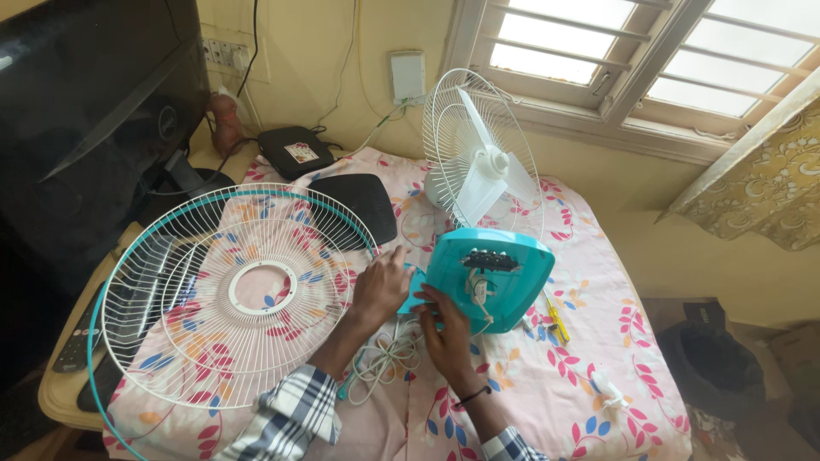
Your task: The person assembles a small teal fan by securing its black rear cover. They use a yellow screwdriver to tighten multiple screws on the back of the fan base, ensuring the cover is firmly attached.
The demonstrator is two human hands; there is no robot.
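A table fan lies tipped on a floral cloth, its turquoise base (pixel 504 269) facing me with a dark panel and white wires on its underside. Its white rear grille with the blades (pixel 478 158) stands upright behind the base. My left hand (pixel 380 286) rests on the edge of the base, by the rim of a loose front grille (pixel 235 294) with a turquoise ring. My right hand (pixel 444 329) grips the lower edge of the base. The coiled white power cord (pixel 384 354) lies between my wrists.
A yellow-handled screwdriver (pixel 557 323) lies right of the base. A black monitor (pixel 85 102), a black box (pixel 295 149) and a dark pad (pixel 363 205) stand at the left and back. A remote (pixel 77 337) lies at the left edge. A window is at the top right.
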